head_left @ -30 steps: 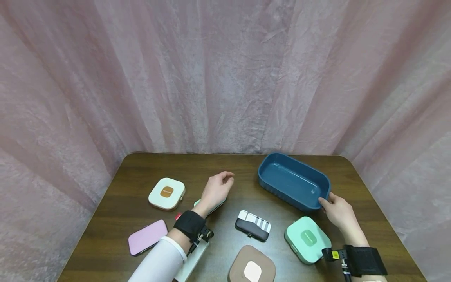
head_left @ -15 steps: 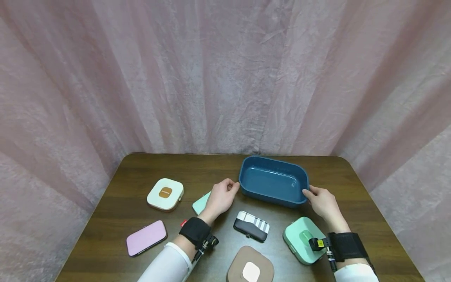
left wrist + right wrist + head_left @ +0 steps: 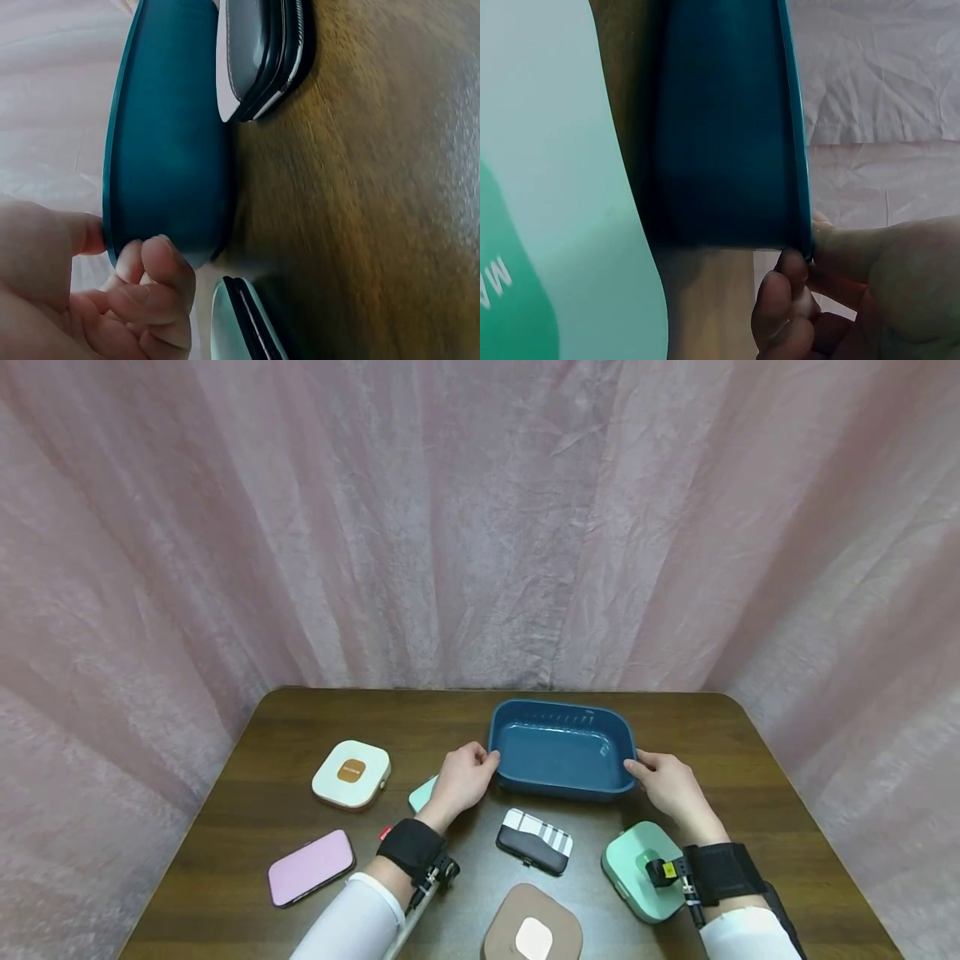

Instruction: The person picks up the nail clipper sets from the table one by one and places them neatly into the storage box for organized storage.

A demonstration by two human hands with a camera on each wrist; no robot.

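Note:
A blue rectangular dish (image 3: 558,756) with rounded corners stands near the back middle of the wooden table, its inside bare. At its left end my left hand (image 3: 461,782) pinches the rim, thumb on one side and curled fingers on the other, as the left wrist view shows. My right hand (image 3: 672,789) pinches the rim at the right end; in the right wrist view the thumb (image 3: 847,251) meets the rim opposite the fingers. Beneath my left hand lies a mint-green flat case (image 3: 422,793), partly hidden. A mint square case (image 3: 643,860) sits under my right wrist.
In front of the dish is a black-and-white striped case (image 3: 535,841). A tan square case (image 3: 531,918) lies at the front edge of view. To the left are a white square case (image 3: 351,773) and a lilac phone-shaped item (image 3: 311,867). Pink curtain (image 3: 480,527) hangs behind the table.
The dish has moved left and turned to lie nearly straight along the back edge, with my right hand still on it. My left hand has taken hold of the left rim.

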